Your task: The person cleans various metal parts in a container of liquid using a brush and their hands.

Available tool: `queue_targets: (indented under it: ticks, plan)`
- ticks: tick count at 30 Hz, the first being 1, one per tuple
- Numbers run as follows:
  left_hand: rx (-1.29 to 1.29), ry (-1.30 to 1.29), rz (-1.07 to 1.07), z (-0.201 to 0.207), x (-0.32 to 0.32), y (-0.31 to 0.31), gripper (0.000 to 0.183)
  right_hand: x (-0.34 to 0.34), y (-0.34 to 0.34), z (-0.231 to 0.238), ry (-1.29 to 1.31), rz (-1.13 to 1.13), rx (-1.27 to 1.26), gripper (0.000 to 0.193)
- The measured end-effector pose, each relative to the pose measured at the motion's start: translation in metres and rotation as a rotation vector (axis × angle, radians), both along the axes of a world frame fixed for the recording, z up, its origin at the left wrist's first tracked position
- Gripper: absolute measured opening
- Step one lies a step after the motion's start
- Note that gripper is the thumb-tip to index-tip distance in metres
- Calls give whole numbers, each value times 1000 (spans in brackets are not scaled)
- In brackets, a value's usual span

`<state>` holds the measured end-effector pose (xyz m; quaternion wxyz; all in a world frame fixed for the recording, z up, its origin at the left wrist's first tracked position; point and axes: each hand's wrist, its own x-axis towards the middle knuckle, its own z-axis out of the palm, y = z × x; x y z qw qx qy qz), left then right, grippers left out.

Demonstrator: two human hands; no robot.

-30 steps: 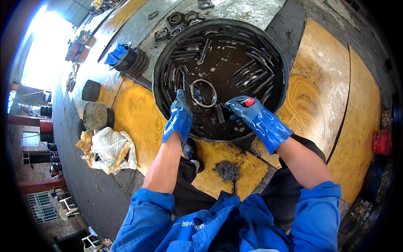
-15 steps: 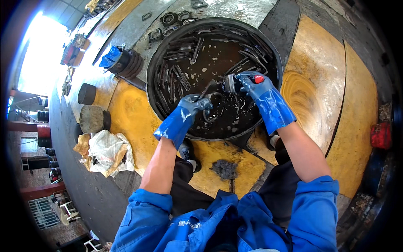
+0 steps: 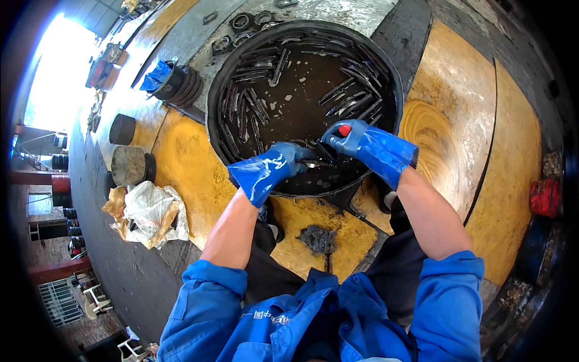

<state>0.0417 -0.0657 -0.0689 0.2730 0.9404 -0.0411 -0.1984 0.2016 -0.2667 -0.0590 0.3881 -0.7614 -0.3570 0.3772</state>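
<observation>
Both hands wear blue rubber gloves and are over the near half of a large round dark basin [image 3: 212, 136] of murky brown liquid. My left hand [image 3: 288, 158] is closed on a dark, wet, curved metal piece [image 3: 318, 163], its far part sticking out to the right. In my right hand [image 3: 353, 137] is a brush with a red handle [image 3: 344, 130]; its dark head is at the metal piece, partly hidden by the glove. Many long dark metal strips [image 3: 279, 66] lie in the liquid along the basin's left, far and right sides.
Black rings [image 3: 241, 22] lie beyond the basin. To the left stand a dark bucket [image 3: 170, 84] with blue material in it, short cylinders [image 3: 128, 165] and a crumpled white bag [image 3: 154, 211]. Worn yellow boards [image 3: 443, 151] cover the floor; a red object [image 3: 544, 196] sits far right.
My right hand has moved left and nearer to me, bringing the brush onto the metal piece. My left hand has turned the piece so that it now lies nearly level.
</observation>
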Motion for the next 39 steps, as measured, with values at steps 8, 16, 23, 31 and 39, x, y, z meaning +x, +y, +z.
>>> queue_targets:
  ticks: [8, 16, 23, 31, 39]
  plan:
    - [330, -43, 29, -2, 0, -7, 52, -21, 8, 8, 5, 25, -139, 23]
    - [338, -201, 563, 10, -1, -25, 78, -26, 7, 4, 80, -30, -109, 22]
    - [-208, -176, 864, -71, 5, -17, 58, -37, 17, -32, 184, -97, -35, 27]
    - [-620, -271, 895, -86, -1, -11, 43, -42, 27, -54, 312, -231, -26, 25]
    - [-514, -252, 990, -81, -3, -22, 42, -69, 34, -37, -191, 103, -135, 26]
